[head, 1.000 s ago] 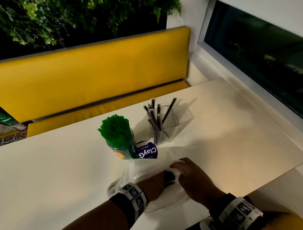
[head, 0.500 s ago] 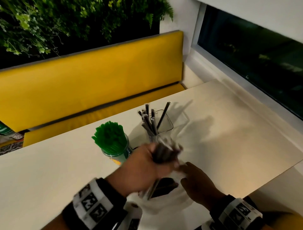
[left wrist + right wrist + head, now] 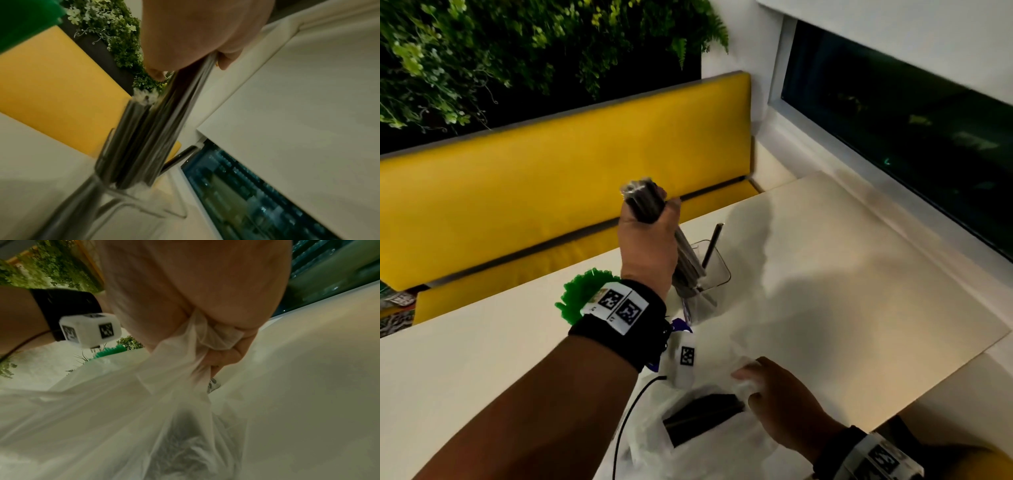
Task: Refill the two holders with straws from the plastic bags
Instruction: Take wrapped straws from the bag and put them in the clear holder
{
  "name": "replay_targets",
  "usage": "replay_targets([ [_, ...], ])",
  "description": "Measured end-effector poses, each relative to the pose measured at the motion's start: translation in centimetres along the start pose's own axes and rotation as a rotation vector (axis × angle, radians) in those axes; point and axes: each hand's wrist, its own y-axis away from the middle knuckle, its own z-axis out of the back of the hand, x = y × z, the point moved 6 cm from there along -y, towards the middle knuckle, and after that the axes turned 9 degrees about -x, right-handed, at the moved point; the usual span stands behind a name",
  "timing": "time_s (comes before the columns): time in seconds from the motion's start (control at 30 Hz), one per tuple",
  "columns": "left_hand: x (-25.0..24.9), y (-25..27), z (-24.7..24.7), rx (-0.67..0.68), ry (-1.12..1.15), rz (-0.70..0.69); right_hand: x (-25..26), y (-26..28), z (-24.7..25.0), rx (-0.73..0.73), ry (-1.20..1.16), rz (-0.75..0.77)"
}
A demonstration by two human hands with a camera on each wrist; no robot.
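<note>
My left wrist is hiding most of the green straws (image 3: 585, 294) beside the clear holder (image 3: 714, 274). My left hand (image 3: 649, 246) is gripping a bundle of dark straws (image 3: 643, 200) standing in it, while my right hand (image 3: 784, 404) is bunching the plastic bag (image 3: 709, 442).

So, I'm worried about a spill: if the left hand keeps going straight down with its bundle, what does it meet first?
Likely the clear holder; the left hand grips the straws, their lower ends seemingly already inside.

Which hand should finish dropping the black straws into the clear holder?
Left. The left hand already grips the bundle of black straws directly over the clear square plastic holder; the right hand is pinching the white plastic bag.
</note>
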Motion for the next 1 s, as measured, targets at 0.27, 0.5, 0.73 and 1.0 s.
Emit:
replay_targets([
  [0.27, 6.1, -0.5, 0.7, 0.277, -0.758, 0.116, -0.4, -0.4, 0.0, 0.021, -0.04, -0.029],
  [0.5, 5.6, 0.8, -1.0, 0.522, -1.088, -0.277, -0.8, -0.8, -0.6, -0.012, -0.002, -0.028],
  [0.73, 5.3, 0.7, -3.5, 0.615, -1.036, -0.514, -0.7, -0.4, -0.5, 0.0, -0.002, -0.026],
  [1.0, 2.2, 4.3, -5.3, 0.601, -1.317, -0.939, -0.7, -0.8, -0.6, 0.03, -0.016, -0.044],
])
